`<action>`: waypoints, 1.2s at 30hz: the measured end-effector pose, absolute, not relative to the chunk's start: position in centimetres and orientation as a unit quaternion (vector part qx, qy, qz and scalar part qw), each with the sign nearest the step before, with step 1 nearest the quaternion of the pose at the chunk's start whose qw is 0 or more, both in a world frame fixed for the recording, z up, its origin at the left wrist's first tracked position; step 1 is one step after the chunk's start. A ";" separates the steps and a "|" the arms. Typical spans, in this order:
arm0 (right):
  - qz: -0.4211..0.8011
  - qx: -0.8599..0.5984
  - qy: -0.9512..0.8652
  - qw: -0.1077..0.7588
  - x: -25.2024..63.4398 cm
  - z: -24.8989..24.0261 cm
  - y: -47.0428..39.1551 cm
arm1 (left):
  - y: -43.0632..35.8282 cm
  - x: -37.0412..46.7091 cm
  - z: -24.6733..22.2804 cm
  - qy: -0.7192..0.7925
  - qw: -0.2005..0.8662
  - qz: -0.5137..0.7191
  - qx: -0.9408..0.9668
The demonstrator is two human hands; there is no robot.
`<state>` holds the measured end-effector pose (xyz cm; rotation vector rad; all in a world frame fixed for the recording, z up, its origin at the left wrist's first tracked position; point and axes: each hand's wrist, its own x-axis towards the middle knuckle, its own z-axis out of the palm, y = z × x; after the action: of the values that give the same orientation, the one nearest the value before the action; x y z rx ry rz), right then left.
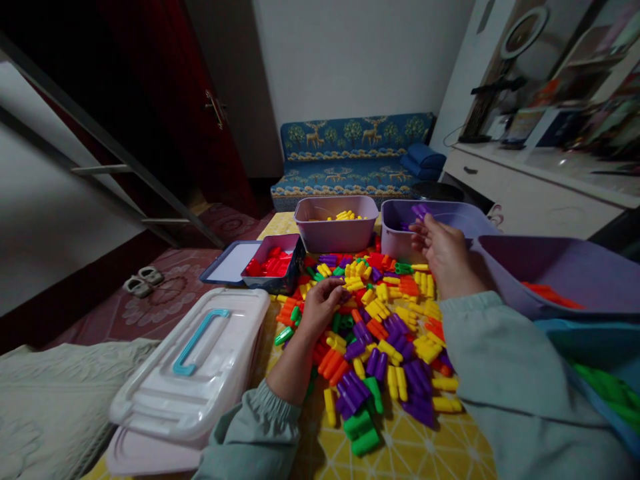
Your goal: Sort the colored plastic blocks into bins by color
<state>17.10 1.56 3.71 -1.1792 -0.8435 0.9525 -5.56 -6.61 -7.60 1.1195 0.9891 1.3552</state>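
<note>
My right hand (443,250) is raised over the rim of a purple bin (443,212), its fingers pinching a purple plastic building block (421,211). Some purple shows inside that bin. Over the heap, my left hand (323,307) has its fingers curled together at the yellow blocks (356,272); whatever they hold, if anything, is hidden. Around and below both hands lie mixed tube-shaped blocks, among them purple blocks (353,390), orange blocks (333,367) and green blocks (363,432).
A lilac bin (335,235) holds yellow blocks; a small box (295,272) holds red ones. At right stand a larger purple bin (560,267) with orange-red pieces and a blue bin (565,333) with green pieces. A clear lid with a blue handle (193,347) lies left on the yellow tablecloth (425,453).
</note>
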 end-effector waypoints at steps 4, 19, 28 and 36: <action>0.438 -0.515 -0.394 0.623 16.6 2.8 0.1 | -6.5 -5.6 -7.6 0.416 0.532 0.568 0.471; 0.249 -0.586 -0.742 0.210 17.4 -3.5 -4.5 | -6.6 -5.4 -7.5 0.425 0.527 0.566 0.469; 0.183 -0.571 -0.781 0.176 14.5 -4.7 -5.3 | -6.5 -5.4 -7.8 0.428 0.518 0.565 0.479; 0.243 -0.565 -0.738 0.276 12.7 -4.8 -5.3 | -6.7 -5.5 -7.5 0.429 0.489 0.532 0.542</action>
<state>12.70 -5.33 -4.76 -1.5172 -1.9836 0.6538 -5.46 -6.73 -7.54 1.3178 1.0427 1.2937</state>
